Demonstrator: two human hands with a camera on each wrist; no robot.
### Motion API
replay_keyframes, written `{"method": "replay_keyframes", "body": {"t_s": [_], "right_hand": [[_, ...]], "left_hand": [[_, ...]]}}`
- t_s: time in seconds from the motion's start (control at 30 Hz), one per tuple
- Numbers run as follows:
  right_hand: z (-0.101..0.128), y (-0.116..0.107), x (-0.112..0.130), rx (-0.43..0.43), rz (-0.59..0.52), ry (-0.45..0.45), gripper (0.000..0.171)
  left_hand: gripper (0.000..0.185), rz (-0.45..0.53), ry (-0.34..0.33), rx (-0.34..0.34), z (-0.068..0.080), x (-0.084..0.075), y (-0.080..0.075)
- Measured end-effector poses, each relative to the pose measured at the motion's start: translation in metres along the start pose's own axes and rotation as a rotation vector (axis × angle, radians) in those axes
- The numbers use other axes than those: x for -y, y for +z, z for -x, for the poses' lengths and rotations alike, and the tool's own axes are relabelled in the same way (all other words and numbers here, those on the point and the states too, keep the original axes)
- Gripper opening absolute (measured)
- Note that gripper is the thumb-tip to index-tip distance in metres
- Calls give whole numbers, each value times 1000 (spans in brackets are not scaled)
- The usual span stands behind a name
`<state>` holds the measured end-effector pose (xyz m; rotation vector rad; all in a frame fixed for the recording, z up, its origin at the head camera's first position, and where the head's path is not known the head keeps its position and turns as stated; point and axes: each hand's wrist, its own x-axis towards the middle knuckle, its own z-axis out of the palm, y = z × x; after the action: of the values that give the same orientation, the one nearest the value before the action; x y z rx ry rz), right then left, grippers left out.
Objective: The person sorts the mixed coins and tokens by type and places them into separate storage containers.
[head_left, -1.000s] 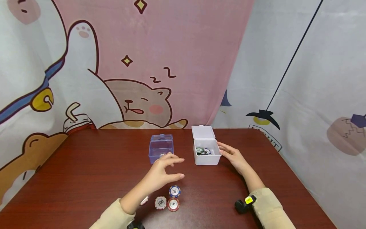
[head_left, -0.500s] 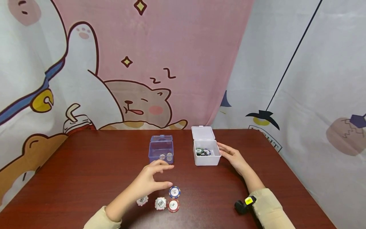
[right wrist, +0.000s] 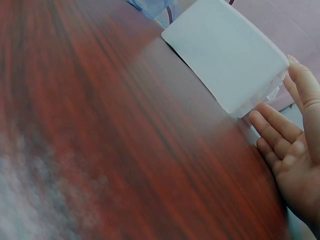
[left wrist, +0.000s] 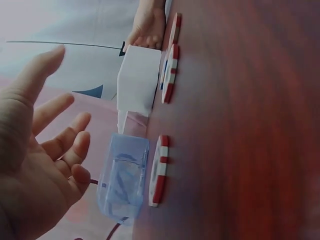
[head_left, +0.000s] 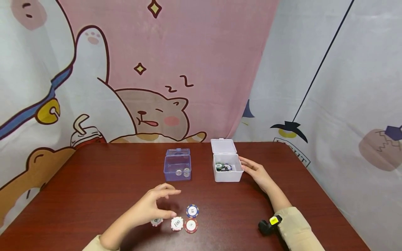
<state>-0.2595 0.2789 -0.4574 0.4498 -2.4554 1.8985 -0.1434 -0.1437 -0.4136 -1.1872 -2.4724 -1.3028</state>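
My left hand (head_left: 147, 208) hovers over the near part of the table, thumb and fingers spread apart with nothing between them. Below it lie poker chips: a white 100 chip (head_left: 177, 224), a red 5 chip (head_left: 191, 226), a blue 10 chip (head_left: 192, 211), and a white-faced chip (head_left: 156, 222) partly hidden under the hand. My right hand (head_left: 258, 175) touches the right side of a white plastic box (head_left: 228, 176) with extended fingers; in the right wrist view the thumb (right wrist: 302, 82) is at its corner. Inside that lidded box are several green, black and blue chips (head_left: 223, 167).
Left of the white box stands a translucent blue box (head_left: 177, 176), lid raised, with a few clear round pieces (head_left: 179, 172) in it. The dark red-brown table (head_left: 103, 188) ends at a cartoon-printed cloth (head_left: 201, 69) behind. A black device (head_left: 266, 227) sits by my right wrist.
My left hand has moved back from beside the blue box, down and left toward the chips on the table, uncovering the clear pieces. My right hand stays at the white box.
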Motion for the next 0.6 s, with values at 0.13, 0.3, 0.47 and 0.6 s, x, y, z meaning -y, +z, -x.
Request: {"method": "replay_keyframes", "body": {"t_s": [0.13, 0.3, 0.47, 0.6], "right_hand": [[0, 0, 0, -3, 7, 8, 47], [0, 0, -1, -3, 7, 10, 47], [1, -1, -1, -2, 2, 5, 46], [1, -1, -2, -5, 6, 2, 46]], "left_hand": [[56, 21, 2, 28, 8, 3, -1], [55, 17, -25, 64, 17, 9, -6], [53, 32, -42, 131, 25, 16, -11], [53, 51, -69, 189, 30, 23, -15]]}}
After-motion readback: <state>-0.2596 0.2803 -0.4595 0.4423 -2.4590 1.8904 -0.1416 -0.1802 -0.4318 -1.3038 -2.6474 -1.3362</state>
